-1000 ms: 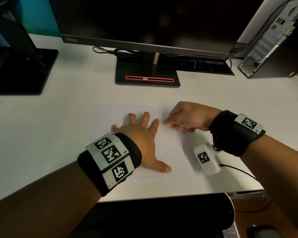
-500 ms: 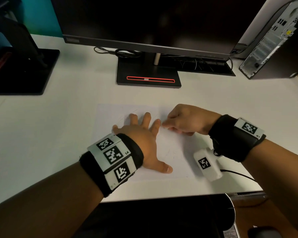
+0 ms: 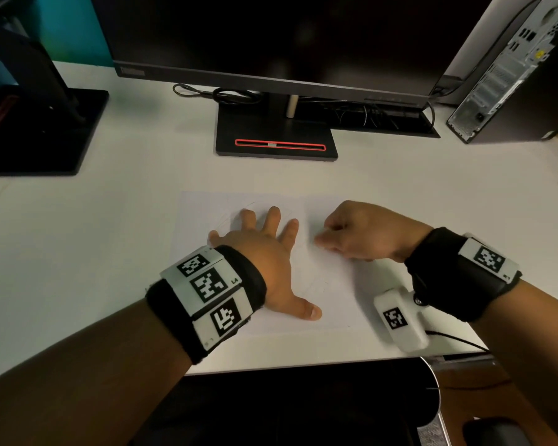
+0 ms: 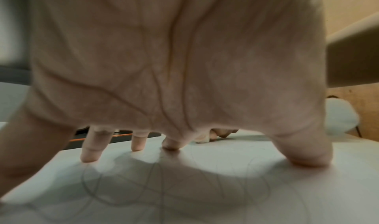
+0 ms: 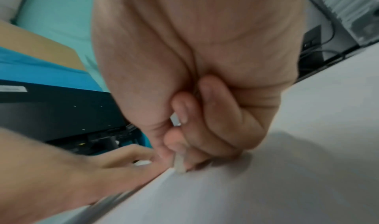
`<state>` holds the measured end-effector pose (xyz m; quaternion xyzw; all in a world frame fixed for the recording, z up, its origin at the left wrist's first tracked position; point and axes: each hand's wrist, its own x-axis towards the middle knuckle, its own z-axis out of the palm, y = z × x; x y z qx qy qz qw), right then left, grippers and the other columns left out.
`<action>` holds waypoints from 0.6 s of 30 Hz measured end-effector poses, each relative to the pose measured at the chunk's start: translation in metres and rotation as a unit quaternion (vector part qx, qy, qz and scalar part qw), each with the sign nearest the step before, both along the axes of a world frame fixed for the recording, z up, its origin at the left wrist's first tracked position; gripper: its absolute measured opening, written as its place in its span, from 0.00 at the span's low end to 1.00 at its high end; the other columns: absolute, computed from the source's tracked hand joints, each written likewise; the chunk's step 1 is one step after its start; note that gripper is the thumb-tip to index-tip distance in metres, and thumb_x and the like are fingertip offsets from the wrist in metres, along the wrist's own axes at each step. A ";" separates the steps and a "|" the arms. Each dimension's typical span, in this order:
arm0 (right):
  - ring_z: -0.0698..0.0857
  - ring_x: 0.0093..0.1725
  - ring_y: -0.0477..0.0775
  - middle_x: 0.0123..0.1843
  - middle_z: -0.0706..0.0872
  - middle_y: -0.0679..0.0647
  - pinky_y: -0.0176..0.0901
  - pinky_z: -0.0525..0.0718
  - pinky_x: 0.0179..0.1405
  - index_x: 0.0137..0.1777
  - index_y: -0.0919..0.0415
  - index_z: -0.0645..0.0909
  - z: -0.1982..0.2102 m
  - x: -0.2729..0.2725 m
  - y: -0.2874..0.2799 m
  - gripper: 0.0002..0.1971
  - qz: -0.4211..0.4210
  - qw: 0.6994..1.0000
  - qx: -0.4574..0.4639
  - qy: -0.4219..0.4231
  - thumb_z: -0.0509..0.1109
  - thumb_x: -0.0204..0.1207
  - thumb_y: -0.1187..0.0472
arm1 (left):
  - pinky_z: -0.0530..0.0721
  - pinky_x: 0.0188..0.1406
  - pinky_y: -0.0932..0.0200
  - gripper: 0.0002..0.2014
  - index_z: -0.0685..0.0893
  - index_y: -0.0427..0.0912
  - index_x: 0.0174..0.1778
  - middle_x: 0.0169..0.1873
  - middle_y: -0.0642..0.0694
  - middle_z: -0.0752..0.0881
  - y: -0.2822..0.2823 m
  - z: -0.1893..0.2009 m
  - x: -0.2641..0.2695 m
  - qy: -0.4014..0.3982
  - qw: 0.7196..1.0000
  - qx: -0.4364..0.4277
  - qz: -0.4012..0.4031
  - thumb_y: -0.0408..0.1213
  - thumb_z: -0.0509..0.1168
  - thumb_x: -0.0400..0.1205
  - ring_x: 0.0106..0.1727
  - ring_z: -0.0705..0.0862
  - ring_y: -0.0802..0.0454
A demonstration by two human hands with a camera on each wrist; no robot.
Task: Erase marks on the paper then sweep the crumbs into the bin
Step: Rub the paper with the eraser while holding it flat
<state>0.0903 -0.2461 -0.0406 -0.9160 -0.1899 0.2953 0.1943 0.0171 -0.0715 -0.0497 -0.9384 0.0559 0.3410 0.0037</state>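
A white sheet of paper (image 3: 200,220) with faint pencil curves lies on the white desk near its front edge. My left hand (image 3: 264,249) lies flat on it with fingers spread, pressing it down; in the left wrist view the fingertips (image 4: 89,156) touch the paper (image 4: 184,195) over the grey pencil lines. My right hand (image 3: 358,233) is curled just right of the left fingers and pinches a small white eraser (image 5: 180,164) whose tip touches the paper (image 5: 266,195). In the head view the eraser is hidden by the hand.
A monitor with a black stand (image 3: 276,136) is behind the paper. A second black stand (image 3: 39,130) is at the far left, a computer tower (image 3: 509,69) at the far right. The desk's front edge (image 3: 303,365) runs just behind my wrists, with a dark chair below.
My right hand has shifted slightly back and forth beside the left fingertips, ending a little nearer to me. The left hand stays flat on the paper.
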 end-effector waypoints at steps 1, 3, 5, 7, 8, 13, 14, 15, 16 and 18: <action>0.70 0.22 0.52 0.23 0.74 0.53 0.40 0.72 0.24 0.27 0.58 0.74 -0.001 -0.005 0.001 0.21 0.020 1.000 0.001 0.019 0.69 0.81 0.54 | 0.60 0.76 0.19 0.70 0.26 0.57 0.85 0.85 0.51 0.27 0.000 0.000 0.000 0.000 1.000 0.001 0.000 0.86 0.62 0.61 0.86 0.32 0.32; 0.69 0.21 0.52 0.23 0.74 0.52 0.39 0.71 0.23 0.25 0.57 0.74 -0.002 -0.008 0.000 0.22 0.020 0.999 0.012 0.046 0.70 0.82 0.54 | 0.60 0.76 0.19 0.70 0.26 0.57 0.85 0.85 0.51 0.27 0.000 0.000 0.000 0.002 1.000 0.003 0.000 0.86 0.62 0.61 0.86 0.32 0.32; 0.70 0.22 0.52 0.23 0.74 0.52 0.38 0.71 0.23 0.25 0.57 0.75 -0.001 -0.001 -0.005 0.21 -0.015 1.000 0.016 0.018 0.70 0.81 0.54 | 0.61 0.76 0.19 0.70 0.26 0.57 0.85 0.85 0.50 0.27 0.000 0.001 0.000 0.002 1.000 0.003 -0.001 0.86 0.62 0.61 0.86 0.32 0.32; 0.69 0.23 0.52 0.23 0.73 0.52 0.40 0.70 0.25 0.27 0.58 0.74 0.000 -0.003 -0.005 0.20 -0.008 1.000 0.005 -0.021 0.69 0.81 0.54 | 0.61 0.76 0.20 0.70 0.26 0.57 0.85 0.85 0.50 0.27 0.000 0.001 -0.001 0.001 1.000 0.004 -0.001 0.86 0.62 0.60 0.86 0.32 0.32; 0.68 0.24 0.52 0.24 0.72 0.51 0.42 0.70 0.26 0.28 0.58 0.73 -0.001 -0.007 -0.003 0.21 0.013 1.000 0.001 -0.017 0.69 0.81 0.53 | 0.61 0.76 0.20 0.70 0.26 0.57 0.85 0.85 0.51 0.27 0.000 0.001 -0.001 0.000 1.000 0.004 -0.001 0.86 0.62 0.60 0.86 0.32 0.32; 0.71 0.22 0.51 0.23 0.75 0.52 0.40 0.73 0.24 0.26 0.57 0.76 0.000 -0.007 -0.008 0.21 0.004 0.999 0.009 0.031 0.70 0.82 0.54 | 0.62 0.76 0.20 0.71 0.25 0.57 0.85 0.85 0.50 0.26 0.000 0.001 0.000 0.004 1.000 0.009 -0.001 0.86 0.62 0.60 0.86 0.32 0.32; 0.72 0.22 0.51 0.23 0.76 0.51 0.41 0.74 0.25 0.26 0.57 0.76 0.001 -0.003 -0.009 0.21 -0.007 1.000 0.009 0.008 0.70 0.82 0.53 | 0.62 0.76 0.20 0.71 0.25 0.57 0.85 0.85 0.50 0.26 -0.001 0.001 0.000 0.004 1.000 0.009 -0.002 0.86 0.62 0.60 0.86 0.32 0.32; 0.72 0.22 0.51 0.23 0.75 0.51 0.42 0.74 0.26 0.27 0.58 0.76 0.000 -0.003 -0.008 0.21 -0.003 1.000 0.007 -0.008 0.70 0.82 0.53 | 0.61 0.77 0.20 0.71 0.26 0.57 0.85 0.85 0.50 0.26 -0.001 0.001 0.000 0.006 1.000 0.008 -0.002 0.86 0.62 0.60 0.86 0.32 0.32; 0.71 0.23 0.51 0.23 0.74 0.52 0.44 0.73 0.27 0.28 0.58 0.75 -0.001 -0.006 -0.007 0.21 0.014 1.000 0.004 -0.009 0.69 0.81 0.53 | 0.61 0.77 0.20 0.70 0.26 0.57 0.85 0.85 0.50 0.26 0.000 0.002 0.000 0.006 1.000 0.007 -0.001 0.86 0.62 0.60 0.86 0.32 0.32; 0.70 0.24 0.52 0.24 0.73 0.51 0.45 0.72 0.27 0.28 0.58 0.74 -0.004 -0.015 -0.003 0.21 0.064 0.998 -0.003 0.021 0.69 0.82 0.52 | 0.61 0.77 0.20 0.70 0.26 0.57 0.85 0.85 0.50 0.26 0.000 0.002 -0.001 0.009 1.000 0.006 0.004 0.86 0.62 0.61 0.86 0.32 0.33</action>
